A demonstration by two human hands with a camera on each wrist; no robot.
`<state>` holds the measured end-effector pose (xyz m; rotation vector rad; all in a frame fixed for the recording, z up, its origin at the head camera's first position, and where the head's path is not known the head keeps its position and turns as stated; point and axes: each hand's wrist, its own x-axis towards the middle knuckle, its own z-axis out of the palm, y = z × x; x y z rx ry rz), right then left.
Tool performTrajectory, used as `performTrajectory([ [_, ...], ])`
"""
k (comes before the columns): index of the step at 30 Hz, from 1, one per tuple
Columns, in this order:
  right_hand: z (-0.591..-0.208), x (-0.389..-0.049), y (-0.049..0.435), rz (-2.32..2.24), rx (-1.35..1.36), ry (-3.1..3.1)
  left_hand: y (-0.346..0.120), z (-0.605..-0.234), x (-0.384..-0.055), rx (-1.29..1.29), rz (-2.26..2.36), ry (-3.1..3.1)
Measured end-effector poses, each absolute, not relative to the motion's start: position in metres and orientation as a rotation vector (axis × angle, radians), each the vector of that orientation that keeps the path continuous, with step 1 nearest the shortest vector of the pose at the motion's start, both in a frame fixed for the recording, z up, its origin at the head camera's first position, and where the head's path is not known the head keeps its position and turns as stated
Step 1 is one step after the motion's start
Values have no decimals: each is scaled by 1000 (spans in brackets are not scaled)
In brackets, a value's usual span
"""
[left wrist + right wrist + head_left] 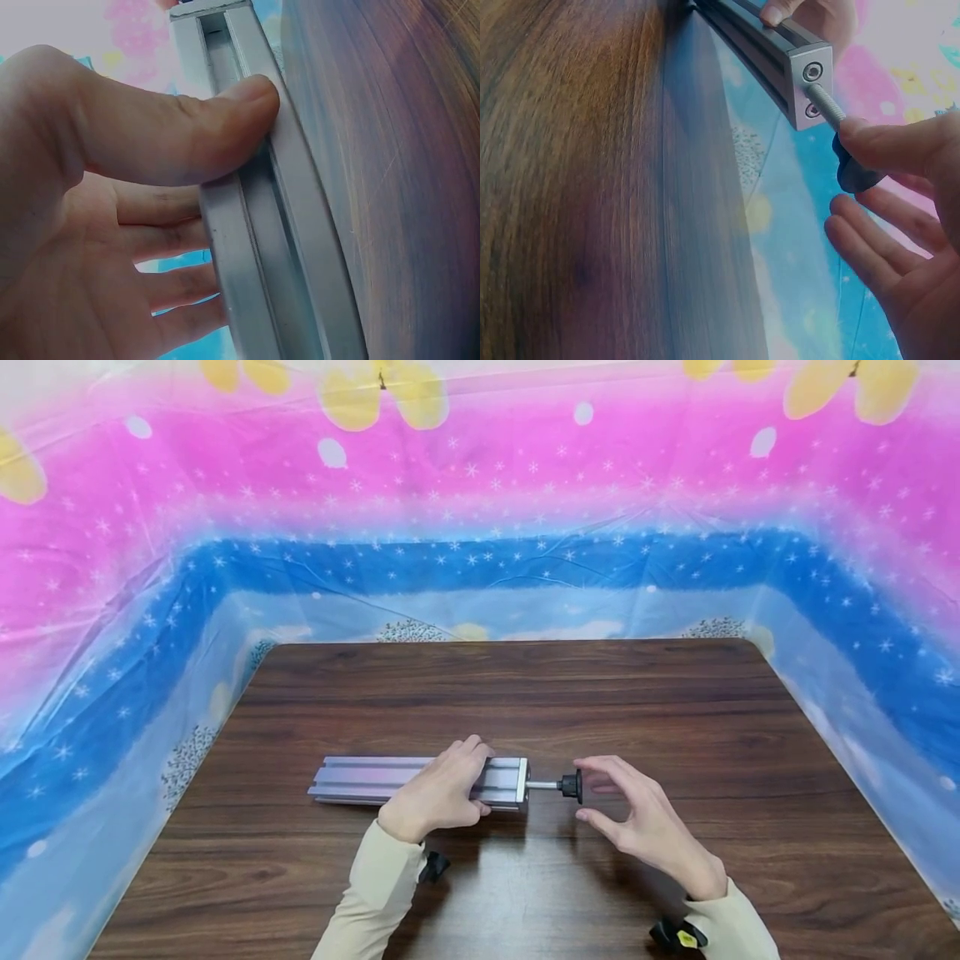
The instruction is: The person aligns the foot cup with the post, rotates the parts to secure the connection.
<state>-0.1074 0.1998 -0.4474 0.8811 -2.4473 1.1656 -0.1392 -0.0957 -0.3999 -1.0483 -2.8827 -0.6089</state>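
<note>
A silver aluminium profile [356, 779] with long slots lies sideways in front of me. My left hand [442, 787] grips it near its right end; in the left wrist view the thumb [217, 139] presses on the slotted face and the fingers pass behind. A flat end plate [799, 94] with two socket screws caps that end. From it sticks out a threaded rod [543, 785] bearing a black knob [571, 787]. My right hand [648, 818] is spread around this knob, with a gap between thumb and knob in the head view.
The dark wood-grain table [510, 693] runs out to rounded far corners. A pink and blue printed cloth [480, 560] hangs around its back and sides. Black straps [675, 935] sit at both wrists beside the pale sleeves.
</note>
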Motion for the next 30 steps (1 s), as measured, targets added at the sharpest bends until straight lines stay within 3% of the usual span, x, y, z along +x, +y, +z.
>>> performTrajectory([
  [30, -450, -112, 193, 1215, 666, -2592, -96, -404, -140, -1065, -571, -2850],
])
